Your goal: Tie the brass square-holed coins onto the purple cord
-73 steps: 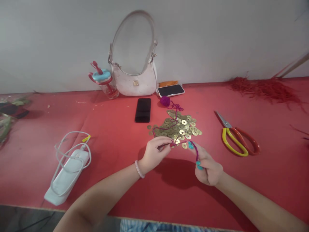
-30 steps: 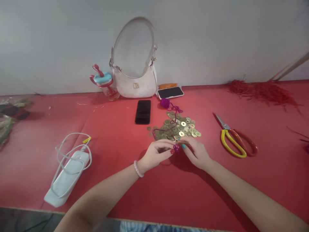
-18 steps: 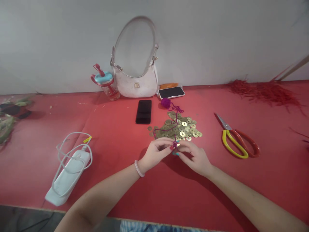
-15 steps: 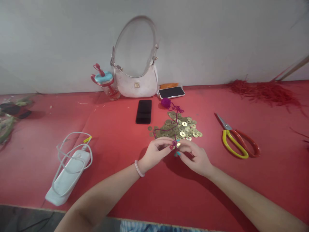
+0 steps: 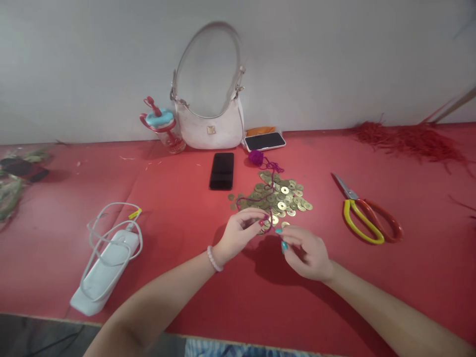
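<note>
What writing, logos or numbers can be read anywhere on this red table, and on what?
No text reads clearly.
Gold plaque on the white handbag: too small to read.
Brass coins: any marks too small.
Yellow tag on the white cable: blurred.
Black phone and cased phone: screens dark.
Purple cord pinched in the left hand: no writing.

- Left hand (image 5: 241,232): at the near edge of the coin pile (image 5: 275,196), thumb and fingertips pinched on the purple cord (image 5: 273,182), wrist bent slightly.
- Right hand (image 5: 308,253): just nearer than the pile and apart from the left hand, fingers curled in, thumb and forefinger tips close together.
- Both forearms are bare and converge toward the pile.
</note>
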Demonstrator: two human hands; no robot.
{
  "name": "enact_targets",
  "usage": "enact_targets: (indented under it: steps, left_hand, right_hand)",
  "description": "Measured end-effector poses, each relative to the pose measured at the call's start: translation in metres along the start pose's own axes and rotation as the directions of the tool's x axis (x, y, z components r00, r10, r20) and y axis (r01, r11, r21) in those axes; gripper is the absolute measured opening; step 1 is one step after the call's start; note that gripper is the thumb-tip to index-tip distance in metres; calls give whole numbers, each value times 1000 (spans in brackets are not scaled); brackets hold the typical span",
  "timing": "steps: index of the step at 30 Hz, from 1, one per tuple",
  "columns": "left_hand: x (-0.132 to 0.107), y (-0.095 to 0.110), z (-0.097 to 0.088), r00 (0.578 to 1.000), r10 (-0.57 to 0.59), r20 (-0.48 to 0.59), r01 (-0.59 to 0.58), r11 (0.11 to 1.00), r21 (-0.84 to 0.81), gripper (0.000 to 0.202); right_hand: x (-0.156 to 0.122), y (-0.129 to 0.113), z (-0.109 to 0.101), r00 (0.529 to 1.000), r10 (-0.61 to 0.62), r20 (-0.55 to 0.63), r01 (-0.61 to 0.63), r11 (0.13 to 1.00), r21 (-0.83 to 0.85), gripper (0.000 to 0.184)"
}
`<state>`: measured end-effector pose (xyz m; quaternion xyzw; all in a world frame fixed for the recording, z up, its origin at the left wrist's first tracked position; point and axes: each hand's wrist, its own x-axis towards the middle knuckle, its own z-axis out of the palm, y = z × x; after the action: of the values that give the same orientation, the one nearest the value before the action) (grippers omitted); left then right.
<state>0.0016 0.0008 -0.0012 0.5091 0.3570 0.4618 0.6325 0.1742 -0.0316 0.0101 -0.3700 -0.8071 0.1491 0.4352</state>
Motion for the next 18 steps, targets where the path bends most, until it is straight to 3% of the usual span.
enact_targets:
  steps: [8, 18]
  left_hand:
    - [0, 1, 1, 1000, -3, -6, 3, 1000, -13, 12]
    - [-1, -2, -1, 999, 43, 2, -43, 998, 45, 14]
  right_hand:
    - [-2, 1, 2, 987, -142, 70, 133, 984, 117, 42]
    - [-10, -3, 4, 958, -261, 119, 263, 965, -2, 39]
